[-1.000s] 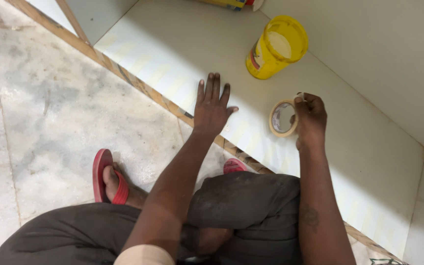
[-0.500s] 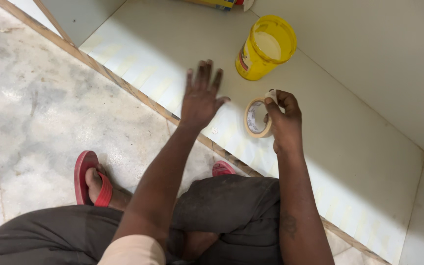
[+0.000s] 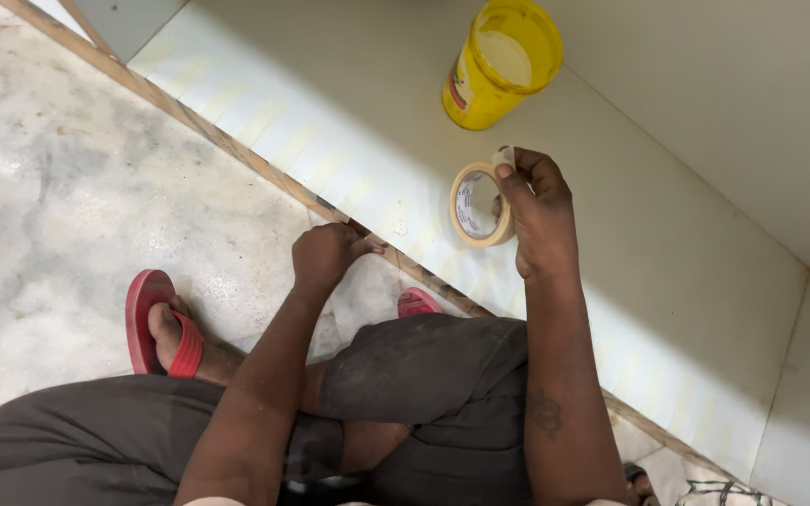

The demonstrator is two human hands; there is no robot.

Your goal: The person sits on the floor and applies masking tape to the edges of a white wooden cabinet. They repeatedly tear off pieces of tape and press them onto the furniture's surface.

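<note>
My right hand holds a roll of beige masking tape upright above the white board, thumb and fingers pinching the loose tape end at the top of the roll. My left hand is curled into a loose fist at the wooden edge strip of the board, fingertips touching the edge. A yellow plastic container, open at the top, stands on the board beyond the tape.
I squat on a grey marble floor in dark trousers and red sandals. The white board runs diagonally from upper left to lower right, with a white wall panel rising behind it. A second panel stands at the top left.
My left hand has lifted off the board, pulled back to its edge and curled shut. My right hand has raised the tape roll and gripped its loose end.
</note>
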